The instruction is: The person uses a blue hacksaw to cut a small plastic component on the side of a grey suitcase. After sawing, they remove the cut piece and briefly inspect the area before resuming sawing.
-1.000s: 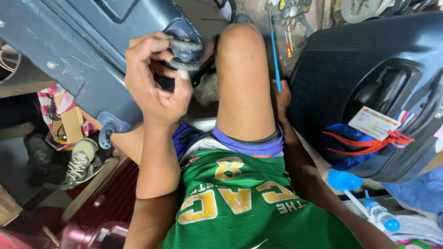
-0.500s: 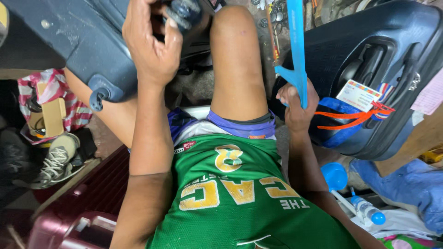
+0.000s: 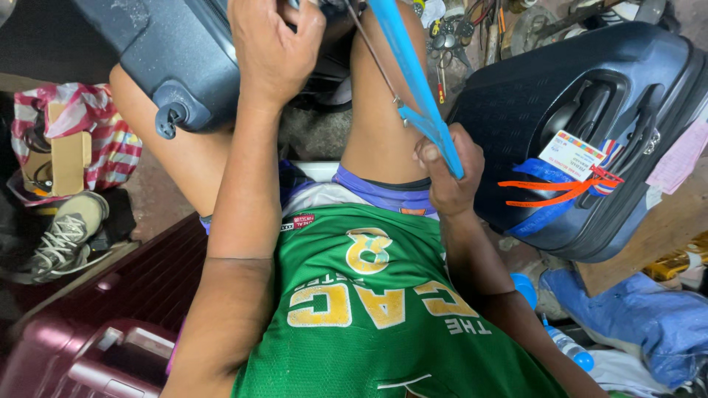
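The blue-handled tool (image 3: 420, 96) is gripped by the closed fingers of the right hand (image 3: 446, 173). The dark blue suitcase (image 3: 173, 55) is pressed by the left hand (image 3: 273, 48); its fingers are curled over the top edge.

I'm looking down into a cramped, dim workshop corner. Rough grey floor (image 3: 313, 133) under everything. A maroon suitcase (image 3: 110, 324) lies low on the left, a grey sneaker (image 3: 66, 232) and a striped bag (image 3: 96, 140) beyond it. Tools (image 3: 472, 29) clutter the top edge, blue cloth (image 3: 634, 317) is heaped at the right.
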